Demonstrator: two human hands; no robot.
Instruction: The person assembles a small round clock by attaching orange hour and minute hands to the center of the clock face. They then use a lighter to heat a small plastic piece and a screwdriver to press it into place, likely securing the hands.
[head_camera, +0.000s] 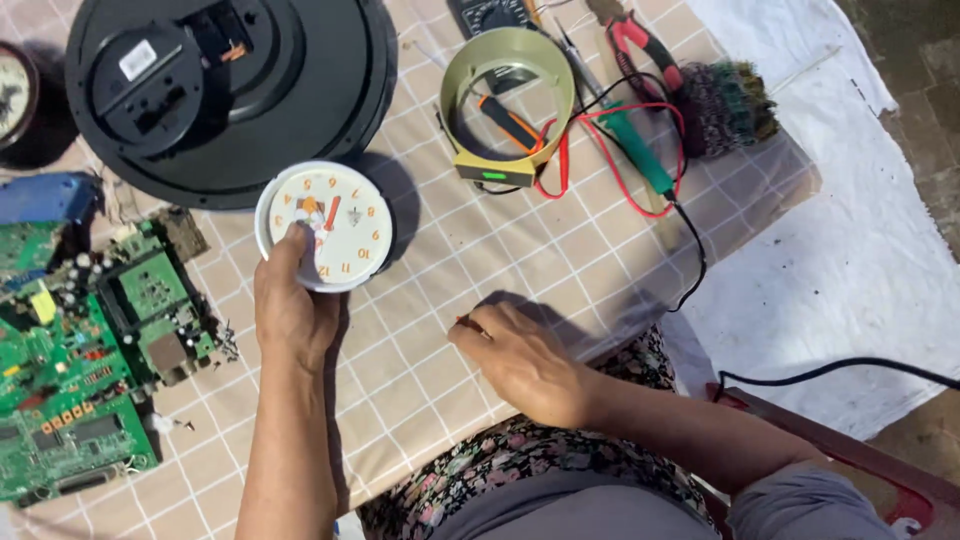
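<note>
— Two hands on the checked cloth (520, 250). Nearest?
— Right hand (520, 362), fingers curled down, pinching a small reddish piece, below-right of the small white clock (325, 225).
— Left hand (290, 305)?
— Gripping that clock's lower-left rim, thumb on the dial.
— Beyond?
— Green circuit boards (80, 350) left of the clock; large black clock back (225, 90) just above it; olive ring (505, 100) upper right.

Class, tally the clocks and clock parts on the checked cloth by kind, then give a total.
Small white clock dial, held by the left hand: 1
Large black clock back: 1
Dark clock at the left edge: 1
Yellow-green ring casing: 1
Total: 4
</note>
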